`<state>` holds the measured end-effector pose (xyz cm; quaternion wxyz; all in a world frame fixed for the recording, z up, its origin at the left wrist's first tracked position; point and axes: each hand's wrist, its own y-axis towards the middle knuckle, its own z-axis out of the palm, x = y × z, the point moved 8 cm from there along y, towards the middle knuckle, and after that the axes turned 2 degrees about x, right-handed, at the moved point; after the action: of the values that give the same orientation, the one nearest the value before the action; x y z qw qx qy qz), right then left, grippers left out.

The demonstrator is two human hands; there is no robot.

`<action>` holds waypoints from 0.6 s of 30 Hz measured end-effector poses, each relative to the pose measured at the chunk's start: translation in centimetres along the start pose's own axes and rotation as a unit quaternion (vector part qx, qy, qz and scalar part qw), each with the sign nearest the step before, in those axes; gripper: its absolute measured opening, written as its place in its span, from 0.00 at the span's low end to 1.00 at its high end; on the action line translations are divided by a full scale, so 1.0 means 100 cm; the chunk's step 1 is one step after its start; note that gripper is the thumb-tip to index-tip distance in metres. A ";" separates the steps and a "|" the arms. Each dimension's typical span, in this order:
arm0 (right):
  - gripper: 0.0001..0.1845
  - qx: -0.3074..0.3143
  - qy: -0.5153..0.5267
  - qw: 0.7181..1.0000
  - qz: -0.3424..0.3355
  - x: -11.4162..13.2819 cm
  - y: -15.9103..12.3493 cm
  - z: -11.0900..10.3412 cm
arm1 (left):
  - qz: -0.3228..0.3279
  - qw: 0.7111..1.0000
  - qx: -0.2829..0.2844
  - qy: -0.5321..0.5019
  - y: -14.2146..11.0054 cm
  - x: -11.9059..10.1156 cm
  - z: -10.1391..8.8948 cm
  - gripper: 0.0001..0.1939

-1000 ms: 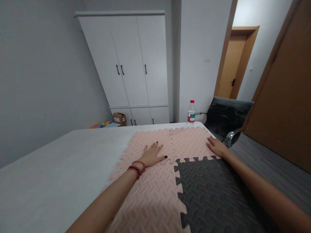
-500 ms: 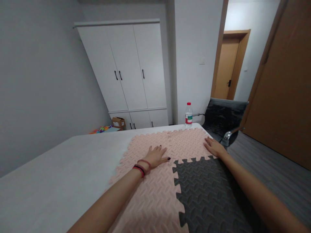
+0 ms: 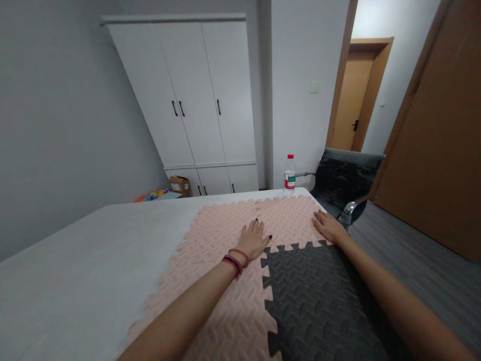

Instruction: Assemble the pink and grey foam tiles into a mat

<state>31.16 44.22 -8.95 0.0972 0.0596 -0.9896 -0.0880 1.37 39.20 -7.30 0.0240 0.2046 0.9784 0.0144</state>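
Pink foam mat tiles point(image 3: 221, 225) with jigsaw edges lie on the white table point(image 3: 112, 250). A dark grey foam tile point(image 3: 315, 296) sits at the near right, its toothed edges against the pink ones. My left hand point(image 3: 252, 241) rests flat on the pink foam, fingers spread, close to the corner of the grey tile. My right hand point(image 3: 327, 226) lies on the right edge of the far pink tile, fingers stretched out over it. Neither hand grips anything.
A water bottle point(image 3: 289, 176) with a red cap stands at the table's far edge. Beyond the right side is a black chair point(image 3: 345, 175). A cardboard box point(image 3: 179, 186) and colourful items point(image 3: 152, 195) show behind the table, before a white wardrobe point(image 3: 188, 90).
My left hand has slid right and slightly forward over the pink foam, nearer the grey tile's corner. My right hand stays at the right edge. The view has shifted slightly.
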 end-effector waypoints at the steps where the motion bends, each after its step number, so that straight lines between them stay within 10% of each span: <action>1: 0.32 0.000 0.000 1.000 0.000 0.000 0.000 0.000 | 0.002 1.000 0.002 -0.002 0.000 0.001 -0.001 0.36; 12: 0.32 -0.001 0.006 1.000 0.000 0.004 -0.002 -0.003 | 0.010 1.000 -0.022 -0.005 0.047 0.045 -0.045 0.18; 18: 0.32 -0.020 0.001 1.000 0.004 0.005 -0.001 -0.007 | -0.034 0.998 -0.056 0.004 0.091 0.054 -0.031 0.21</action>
<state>30.85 43.94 -8.22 0.1000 0.0539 -0.9877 -0.1074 -0.10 49.67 -4.09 0.0320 0.1695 0.9826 0.0687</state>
